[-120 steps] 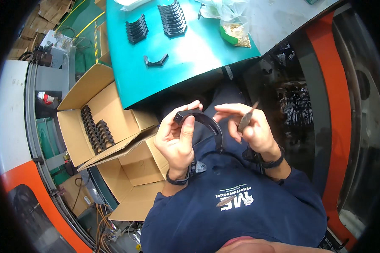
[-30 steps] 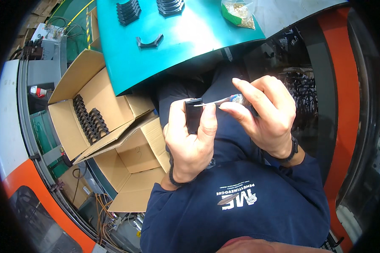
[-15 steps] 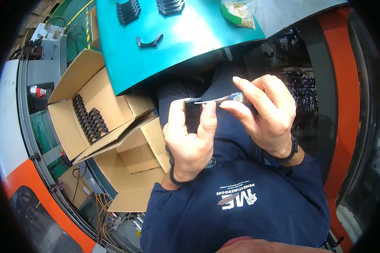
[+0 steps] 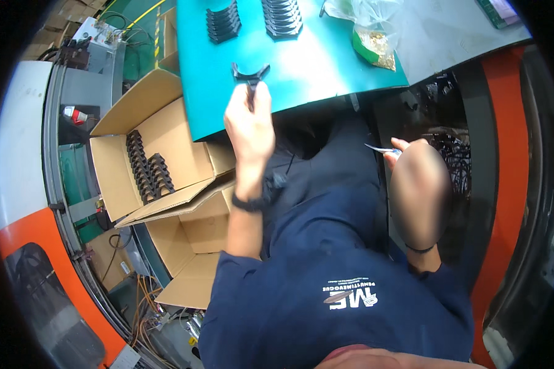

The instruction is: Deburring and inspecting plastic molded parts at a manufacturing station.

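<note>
My left hand (image 4: 250, 132) reaches to the table's near edge, thumb and fingers closed on a dark plastic part (image 4: 252, 97), mostly hidden by the fingers. Just beyond its tip lies a curved black bracket (image 4: 250, 75) on the green tabletop; whether the two touch I cannot tell. My right hand (image 4: 420, 184), partly smeared by motion, is over at the right beside my leg. A small knife with a thin, pale blade (image 4: 380, 149) sticks out of its closed fingers, pointing left.
Two stacks of black brackets (image 4: 223, 23) (image 4: 282, 18) stand on the green table (image 4: 206, 104). A clear bag with golden bits (image 4: 375, 46) lies at its right. Open cardboard boxes (image 4: 188, 144) stand at left, the upper one holding rows of black parts (image 4: 146, 169).
My left hand has moved up and away to the table with the dark part. My right hand has drawn back to the right with the knife, off the part. The view has shifted a little.
</note>
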`<action>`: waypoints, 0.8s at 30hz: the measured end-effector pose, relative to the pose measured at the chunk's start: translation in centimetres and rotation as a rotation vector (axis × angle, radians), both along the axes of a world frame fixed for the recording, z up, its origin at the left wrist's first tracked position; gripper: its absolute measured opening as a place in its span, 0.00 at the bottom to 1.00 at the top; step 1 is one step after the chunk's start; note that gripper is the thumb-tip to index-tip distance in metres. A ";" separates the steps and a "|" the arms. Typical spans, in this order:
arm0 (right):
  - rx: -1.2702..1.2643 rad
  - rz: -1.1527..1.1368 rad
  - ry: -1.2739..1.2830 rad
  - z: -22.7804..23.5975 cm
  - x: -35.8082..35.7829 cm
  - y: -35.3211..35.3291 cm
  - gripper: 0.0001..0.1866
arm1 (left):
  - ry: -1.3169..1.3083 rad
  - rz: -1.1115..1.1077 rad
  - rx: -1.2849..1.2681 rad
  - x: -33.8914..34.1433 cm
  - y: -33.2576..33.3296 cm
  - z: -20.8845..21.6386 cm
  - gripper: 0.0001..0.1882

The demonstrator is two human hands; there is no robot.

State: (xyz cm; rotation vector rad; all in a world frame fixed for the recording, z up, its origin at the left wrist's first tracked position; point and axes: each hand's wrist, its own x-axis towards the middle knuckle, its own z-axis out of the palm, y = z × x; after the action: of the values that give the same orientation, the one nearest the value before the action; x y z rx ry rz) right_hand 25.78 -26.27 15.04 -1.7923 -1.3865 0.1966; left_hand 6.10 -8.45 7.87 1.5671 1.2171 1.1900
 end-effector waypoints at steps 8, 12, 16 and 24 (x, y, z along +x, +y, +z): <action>-0.110 -0.074 0.119 -1.7 0.7 -1.1 0.11 | 0.557 0.120 0.075 -1.3 14.1 -2.1 0.19; -0.099 -0.071 0.124 -2.6 0.7 -0.8 0.11 | 0.443 0.081 0.097 -0.7 14.9 -2.3 0.18; -0.114 -0.068 0.118 -3.0 0.9 -0.5 0.11 | -0.017 -0.114 -0.074 0.6 12.4 -1.1 0.15; -0.152 -0.012 0.140 -3.1 0.4 0.1 0.11 | -0.429 -0.236 -0.041 0.6 2.9 7.1 0.13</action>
State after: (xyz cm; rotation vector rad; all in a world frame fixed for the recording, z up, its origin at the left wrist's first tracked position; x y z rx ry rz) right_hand 26.20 -26.15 11.96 -1.8723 -1.2899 0.4231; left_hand 6.71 -5.59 14.97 1.2951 0.7515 1.2535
